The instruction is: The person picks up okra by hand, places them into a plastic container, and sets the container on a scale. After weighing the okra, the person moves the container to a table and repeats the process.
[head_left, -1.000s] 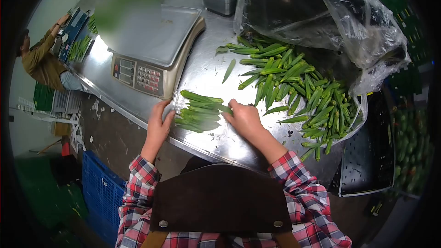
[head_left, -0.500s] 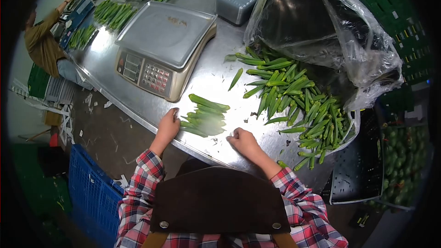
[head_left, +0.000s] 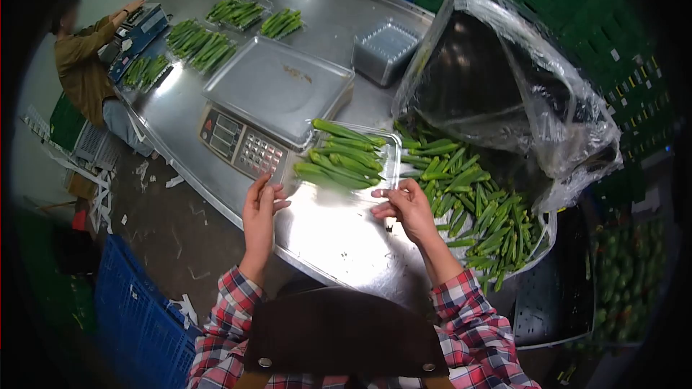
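Note:
A clear plastic tray point(head_left: 393, 162) filled with a row of green okra point(head_left: 344, 158) lies in front of me, overlapping the near right corner of the weighing scale point(head_left: 281, 86) in this view. My left hand point(head_left: 261, 212) is open left of the tray, fingers spread near the scale's keypad point(head_left: 261, 154). At the tray's near right corner is my right hand point(head_left: 408, 210), its fingers apart and fingertips right at the rim. A blur covers the near side of the tray. Right of it, a heap of loose okra point(head_left: 479, 205) spills from a plastic-lined crate point(head_left: 569, 130).
Behind the scale stand stacked clear trays point(head_left: 386, 50). Several filled okra trays point(head_left: 198, 45) lie at the far left of the metal table point(head_left: 324, 11). A person point(head_left: 83, 65) works at a blue machine point(head_left: 144, 29) there. A blue crate point(head_left: 140, 310) stands on the floor at left.
The okra tray has moved away from my body, towards the scale. Both hands have moved forward and their fingers have spread. The view has shifted, showing more of the table's far end.

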